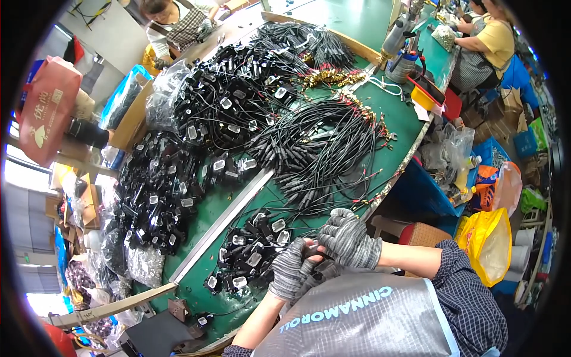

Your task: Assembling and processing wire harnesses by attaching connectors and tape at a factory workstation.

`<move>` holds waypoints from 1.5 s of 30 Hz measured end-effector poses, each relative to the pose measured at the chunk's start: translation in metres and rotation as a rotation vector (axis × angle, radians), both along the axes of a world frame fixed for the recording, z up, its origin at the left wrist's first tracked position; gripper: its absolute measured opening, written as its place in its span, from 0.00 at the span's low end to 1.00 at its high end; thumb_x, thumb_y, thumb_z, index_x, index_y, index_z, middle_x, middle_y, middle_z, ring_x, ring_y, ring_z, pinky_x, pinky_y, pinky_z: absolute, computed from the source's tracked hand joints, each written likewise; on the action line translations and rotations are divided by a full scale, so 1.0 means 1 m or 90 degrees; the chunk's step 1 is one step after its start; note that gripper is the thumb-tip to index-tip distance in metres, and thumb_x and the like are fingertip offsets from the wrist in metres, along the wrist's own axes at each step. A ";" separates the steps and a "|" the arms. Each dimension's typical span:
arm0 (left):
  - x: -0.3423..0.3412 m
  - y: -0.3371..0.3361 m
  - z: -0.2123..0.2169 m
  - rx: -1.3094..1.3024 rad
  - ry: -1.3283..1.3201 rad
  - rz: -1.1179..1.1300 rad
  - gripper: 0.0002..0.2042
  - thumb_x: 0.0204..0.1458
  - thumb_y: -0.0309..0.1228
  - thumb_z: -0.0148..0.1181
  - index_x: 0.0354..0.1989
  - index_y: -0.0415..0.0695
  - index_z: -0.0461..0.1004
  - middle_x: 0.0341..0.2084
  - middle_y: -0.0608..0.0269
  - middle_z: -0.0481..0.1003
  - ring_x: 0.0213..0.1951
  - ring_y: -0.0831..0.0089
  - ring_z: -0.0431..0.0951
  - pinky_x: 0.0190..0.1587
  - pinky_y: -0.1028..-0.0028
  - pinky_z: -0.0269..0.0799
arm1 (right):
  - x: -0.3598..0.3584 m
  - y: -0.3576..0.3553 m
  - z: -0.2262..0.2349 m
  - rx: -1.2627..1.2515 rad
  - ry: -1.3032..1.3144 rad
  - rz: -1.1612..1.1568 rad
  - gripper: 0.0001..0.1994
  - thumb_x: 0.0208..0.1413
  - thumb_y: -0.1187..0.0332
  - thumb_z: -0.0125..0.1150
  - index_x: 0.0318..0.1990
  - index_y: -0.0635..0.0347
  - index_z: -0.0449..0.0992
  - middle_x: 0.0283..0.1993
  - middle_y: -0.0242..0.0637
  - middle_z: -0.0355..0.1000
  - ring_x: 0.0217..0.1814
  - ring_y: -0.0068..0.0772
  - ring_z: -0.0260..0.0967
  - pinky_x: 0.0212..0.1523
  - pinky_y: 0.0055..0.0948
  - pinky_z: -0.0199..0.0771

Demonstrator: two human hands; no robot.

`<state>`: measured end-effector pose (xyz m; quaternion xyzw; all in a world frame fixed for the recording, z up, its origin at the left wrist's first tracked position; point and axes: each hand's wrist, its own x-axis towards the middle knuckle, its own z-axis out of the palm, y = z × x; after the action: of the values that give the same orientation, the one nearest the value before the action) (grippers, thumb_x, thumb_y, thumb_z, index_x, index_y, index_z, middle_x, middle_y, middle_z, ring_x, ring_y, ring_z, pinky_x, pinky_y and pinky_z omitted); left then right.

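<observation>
My left hand [288, 271] and my right hand [350, 239], both in grey striped gloves with bare fingertips, meet just above the near edge of the green table. Their fingers are closed together around a small dark piece, mostly hidden, so I cannot make out its kind. Close by on the left lies a small pile of black plastic parts with clear square windows [254, 260]. Beyond my hands is a large heap of black cables [321, 152] with red and gold-coloured ends. One thin black cable runs along the table near my right fingers.
A metal strip [223, 225] crosses the green table [199, 221]. Bigger piles of black parts [156, 193] and more cables [303, 44] cover the far side. To the right stand a blue bin [437, 184] and a yellow bag [486, 244]. Other people [178, 27] work across the tables.
</observation>
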<state>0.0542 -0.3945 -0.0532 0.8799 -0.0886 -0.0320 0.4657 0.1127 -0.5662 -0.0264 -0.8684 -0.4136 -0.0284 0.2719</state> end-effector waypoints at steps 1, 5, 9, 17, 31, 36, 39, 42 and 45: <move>0.001 -0.004 -0.001 -0.053 0.024 0.013 0.07 0.46 0.30 0.53 0.31 0.40 0.70 0.23 0.57 0.72 0.26 0.61 0.72 0.28 0.71 0.67 | 0.002 -0.002 0.000 -0.018 -0.012 0.002 0.09 0.41 0.60 0.51 0.25 0.53 0.71 0.20 0.32 0.66 0.27 0.34 0.63 0.36 0.32 0.59; 0.018 -0.010 -0.004 -0.025 -0.010 -0.009 0.08 0.47 0.31 0.52 0.31 0.39 0.69 0.23 0.57 0.72 0.27 0.59 0.72 0.29 0.70 0.67 | 0.013 -0.016 0.003 -0.103 0.052 -0.019 0.09 0.42 0.61 0.51 0.27 0.55 0.71 0.19 0.34 0.66 0.26 0.36 0.65 0.32 0.33 0.62; 0.042 0.004 -0.028 0.057 -0.027 0.009 0.09 0.47 0.31 0.51 0.33 0.39 0.68 0.25 0.55 0.72 0.29 0.58 0.72 0.31 0.68 0.67 | 0.032 -0.056 -0.003 -0.038 0.371 -0.118 0.10 0.43 0.61 0.52 0.28 0.57 0.70 0.19 0.37 0.67 0.25 0.39 0.66 0.27 0.36 0.63; 0.090 -0.011 -0.060 0.262 0.169 -0.065 0.11 0.48 0.37 0.49 0.34 0.44 0.68 0.28 0.53 0.71 0.31 0.58 0.72 0.33 0.65 0.66 | 0.084 -0.086 -0.058 -0.263 0.231 -0.052 0.11 0.42 0.60 0.54 0.31 0.55 0.69 0.25 0.37 0.67 0.30 0.39 0.66 0.30 0.37 0.63; 0.208 0.087 -0.037 0.501 0.050 0.179 0.09 0.43 0.37 0.51 0.33 0.51 0.70 0.34 0.63 0.70 0.34 0.63 0.70 0.35 0.64 0.65 | 0.274 0.079 -0.116 -0.218 -0.141 -0.185 0.11 0.40 0.60 0.54 0.31 0.55 0.70 0.34 0.36 0.67 0.42 0.40 0.62 0.39 0.36 0.60; 0.267 0.131 -0.087 0.682 0.004 0.021 0.13 0.40 0.33 0.53 0.38 0.52 0.70 0.43 0.65 0.66 0.45 0.61 0.64 0.43 0.61 0.62 | 0.278 0.059 -0.097 -0.034 -0.061 -0.137 0.08 0.42 0.65 0.55 0.30 0.57 0.70 0.32 0.37 0.68 0.37 0.38 0.65 0.38 0.33 0.63; 0.280 0.123 -0.069 0.769 0.230 -0.137 0.17 0.39 0.36 0.55 0.42 0.53 0.68 0.48 0.62 0.63 0.48 0.59 0.62 0.48 0.60 0.59 | 0.270 0.020 -0.063 0.291 0.115 -0.222 0.06 0.46 0.72 0.55 0.33 0.60 0.70 0.29 0.34 0.70 0.31 0.27 0.66 0.36 0.24 0.65; 0.283 0.120 -0.060 0.752 0.280 -0.155 0.20 0.37 0.41 0.57 0.42 0.52 0.68 0.46 0.61 0.64 0.48 0.59 0.63 0.48 0.62 0.58 | 0.257 -0.028 -0.026 0.461 0.260 -0.270 0.07 0.49 0.70 0.54 0.37 0.58 0.71 0.31 0.31 0.70 0.33 0.22 0.67 0.33 0.22 0.67; 0.279 0.120 -0.058 0.715 0.329 -0.153 0.23 0.34 0.45 0.59 0.42 0.52 0.68 0.44 0.59 0.66 0.47 0.60 0.64 0.47 0.63 0.58 | 0.239 -0.081 -0.012 0.643 0.237 -0.291 0.11 0.49 0.70 0.53 0.42 0.57 0.70 0.36 0.33 0.69 0.36 0.22 0.65 0.36 0.20 0.66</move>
<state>0.3330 -0.2740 -0.1110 0.9381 -0.0410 -0.3371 -0.0675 0.3520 -0.6474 -0.0387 -0.6886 -0.0962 -0.1267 0.7075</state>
